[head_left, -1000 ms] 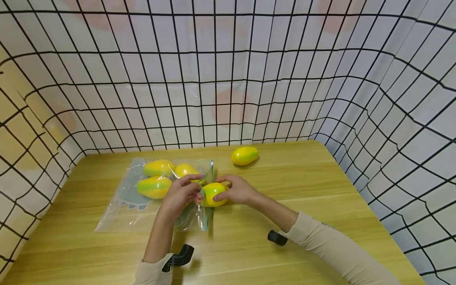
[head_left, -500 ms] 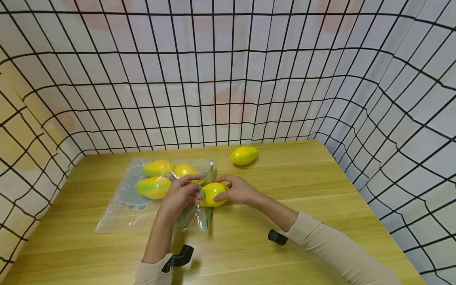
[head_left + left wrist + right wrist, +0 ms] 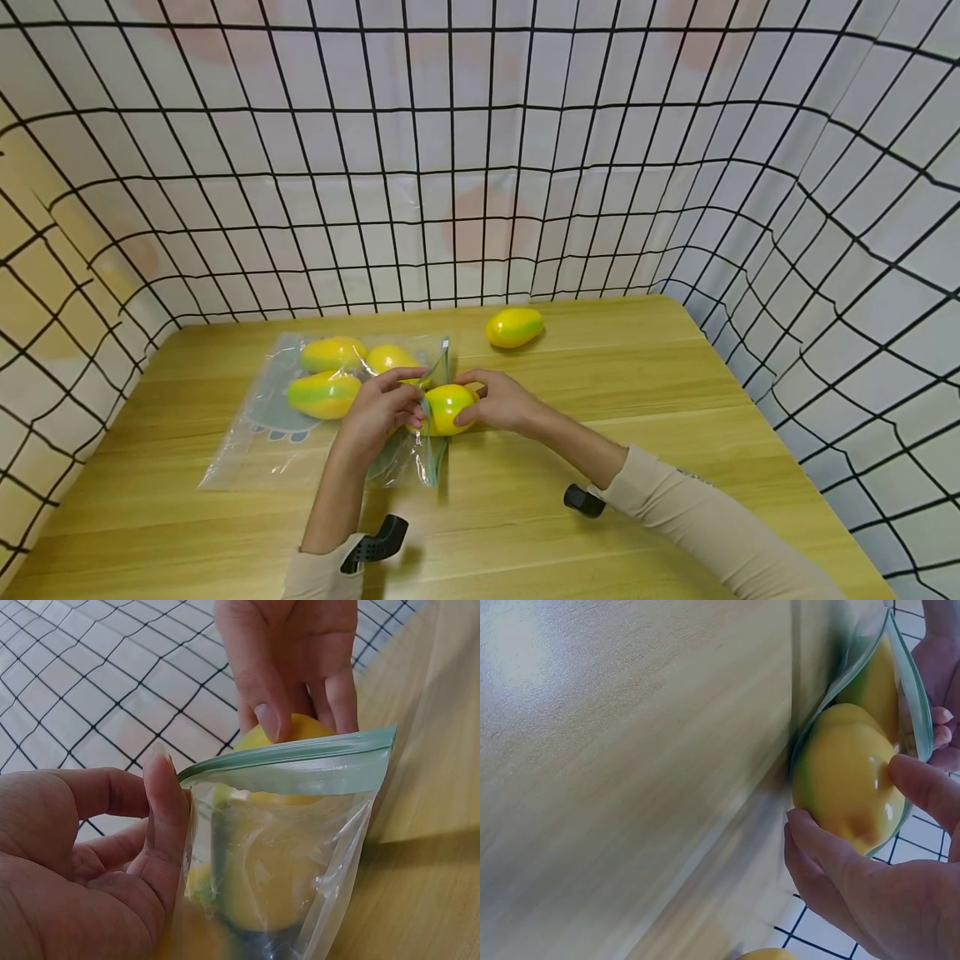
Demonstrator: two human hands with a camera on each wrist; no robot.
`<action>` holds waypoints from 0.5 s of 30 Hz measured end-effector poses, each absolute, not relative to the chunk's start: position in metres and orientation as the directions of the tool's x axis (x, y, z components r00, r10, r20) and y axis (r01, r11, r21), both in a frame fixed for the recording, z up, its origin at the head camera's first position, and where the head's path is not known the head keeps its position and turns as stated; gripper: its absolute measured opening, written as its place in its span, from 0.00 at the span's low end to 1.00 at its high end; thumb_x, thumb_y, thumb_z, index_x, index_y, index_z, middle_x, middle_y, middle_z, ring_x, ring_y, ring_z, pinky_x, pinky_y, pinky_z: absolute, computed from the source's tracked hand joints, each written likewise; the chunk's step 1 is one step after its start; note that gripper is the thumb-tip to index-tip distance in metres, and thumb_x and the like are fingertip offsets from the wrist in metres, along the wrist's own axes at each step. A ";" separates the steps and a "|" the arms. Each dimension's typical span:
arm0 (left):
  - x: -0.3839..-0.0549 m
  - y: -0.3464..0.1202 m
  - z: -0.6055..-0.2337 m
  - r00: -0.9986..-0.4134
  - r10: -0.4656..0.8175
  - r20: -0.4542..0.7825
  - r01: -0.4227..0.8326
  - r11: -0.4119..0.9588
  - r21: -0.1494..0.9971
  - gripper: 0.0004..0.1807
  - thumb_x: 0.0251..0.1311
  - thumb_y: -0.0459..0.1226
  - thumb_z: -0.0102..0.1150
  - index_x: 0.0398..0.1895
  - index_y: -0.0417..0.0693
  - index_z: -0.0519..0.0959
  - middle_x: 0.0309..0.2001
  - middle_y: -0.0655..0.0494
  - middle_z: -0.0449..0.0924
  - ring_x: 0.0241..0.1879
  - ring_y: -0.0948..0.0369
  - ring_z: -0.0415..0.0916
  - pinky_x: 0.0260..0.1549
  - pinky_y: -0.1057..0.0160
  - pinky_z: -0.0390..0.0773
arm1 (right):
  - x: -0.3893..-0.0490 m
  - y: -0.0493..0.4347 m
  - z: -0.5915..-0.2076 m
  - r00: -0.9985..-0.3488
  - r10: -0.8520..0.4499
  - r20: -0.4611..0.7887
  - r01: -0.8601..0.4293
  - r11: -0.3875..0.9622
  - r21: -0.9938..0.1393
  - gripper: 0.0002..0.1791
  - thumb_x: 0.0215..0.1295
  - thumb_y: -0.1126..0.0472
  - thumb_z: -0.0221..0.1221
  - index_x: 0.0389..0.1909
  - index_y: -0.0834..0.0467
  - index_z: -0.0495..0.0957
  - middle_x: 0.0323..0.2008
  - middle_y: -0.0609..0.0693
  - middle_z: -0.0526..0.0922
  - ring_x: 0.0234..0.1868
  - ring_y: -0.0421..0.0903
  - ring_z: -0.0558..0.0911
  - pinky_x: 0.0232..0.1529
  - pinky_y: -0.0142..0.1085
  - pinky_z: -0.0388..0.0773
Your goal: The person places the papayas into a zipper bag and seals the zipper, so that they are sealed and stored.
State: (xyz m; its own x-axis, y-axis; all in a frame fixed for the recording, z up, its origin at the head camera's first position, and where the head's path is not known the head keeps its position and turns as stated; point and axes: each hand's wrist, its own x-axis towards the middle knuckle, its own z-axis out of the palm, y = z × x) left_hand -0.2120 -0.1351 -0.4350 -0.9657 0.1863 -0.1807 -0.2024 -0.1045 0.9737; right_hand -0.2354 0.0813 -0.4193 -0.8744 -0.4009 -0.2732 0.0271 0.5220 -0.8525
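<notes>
A clear zip bag (image 3: 240,450) with a green zip edge lies on its side, its mouth facing right. Several yellow-green mangoes are inside, among them a front one (image 3: 324,395) and a back one (image 3: 335,354). My left hand (image 3: 372,417) pinches the bag's rim between thumb and fingers, and the mouth gapes. In the mouth sits another mango (image 3: 847,780), partly inside, with my right hand (image 3: 506,402) gripping its outer end. The right wrist view shows a further mango (image 3: 874,690) behind it in the bag.
One loose mango (image 3: 514,327) lies near the table's back edge, right of the bag. Black wire mesh (image 3: 480,167) encloses the wooden table (image 3: 600,375) at the back and sides. Black wrist cameras sit on both sleeves.
The right thumb has shifted slightly to the right on the mango in the bag's mouth. The left hand, the bag and the loose mango look unchanged.
</notes>
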 end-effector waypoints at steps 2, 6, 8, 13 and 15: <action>-0.212 -0.135 -0.435 -0.966 0.185 -0.181 -0.202 -0.104 0.974 0.22 0.70 0.28 0.49 0.66 0.32 0.71 0.27 0.53 0.78 0.23 0.64 0.77 0.27 0.70 0.84 | -0.235 0.081 -0.420 -0.873 -0.402 -0.275 0.036 0.510 -0.859 0.36 0.53 0.61 0.72 0.65 0.59 0.74 0.53 0.58 0.82 0.48 0.48 0.83 0.47 0.39 0.83; -0.212 -0.134 -0.435 -0.966 0.183 -0.183 -0.204 -0.103 0.973 0.22 0.70 0.27 0.49 0.66 0.31 0.71 0.27 0.53 0.78 0.23 0.63 0.77 0.27 0.70 0.84 | -0.234 0.080 -0.421 -0.878 -0.385 -0.283 0.057 0.504 -0.862 0.36 0.54 0.62 0.72 0.64 0.62 0.71 0.56 0.62 0.81 0.52 0.50 0.83 0.51 0.40 0.84; -0.212 -0.134 -0.435 -0.966 0.180 -0.185 -0.205 -0.100 0.974 0.22 0.70 0.27 0.49 0.66 0.31 0.71 0.27 0.53 0.78 0.23 0.63 0.77 0.27 0.70 0.84 | -0.234 0.079 -0.421 -0.880 -0.380 -0.287 0.058 0.512 -0.857 0.35 0.54 0.61 0.73 0.63 0.63 0.71 0.58 0.63 0.80 0.55 0.52 0.83 0.54 0.41 0.84; -0.213 -0.134 -0.436 -0.968 0.172 -0.185 -0.203 -0.096 0.974 0.21 0.70 0.27 0.49 0.65 0.31 0.72 0.25 0.53 0.78 0.22 0.63 0.77 0.27 0.70 0.84 | -0.233 0.079 -0.421 -0.875 -0.381 -0.298 0.047 0.546 -0.836 0.35 0.55 0.59 0.73 0.62 0.61 0.72 0.51 0.60 0.84 0.48 0.49 0.84 0.47 0.38 0.84; -0.213 -0.134 -0.436 -0.968 0.173 -0.184 -0.202 -0.097 0.974 0.21 0.70 0.27 0.49 0.65 0.31 0.72 0.25 0.53 0.78 0.22 0.64 0.77 0.26 0.70 0.84 | -0.233 0.079 -0.421 -0.874 -0.381 -0.300 0.042 0.557 -0.829 0.36 0.55 0.57 0.74 0.64 0.60 0.72 0.46 0.58 0.85 0.43 0.47 0.84 0.42 0.36 0.83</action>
State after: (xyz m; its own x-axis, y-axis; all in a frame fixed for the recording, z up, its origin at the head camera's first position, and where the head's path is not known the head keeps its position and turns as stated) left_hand -0.2127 -0.1339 -0.4359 -0.9676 0.1732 -0.1838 -0.2025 -0.0972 0.9744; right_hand -0.2331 0.0790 -0.4208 -0.8744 -0.3811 -0.3003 0.0420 0.5571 -0.8294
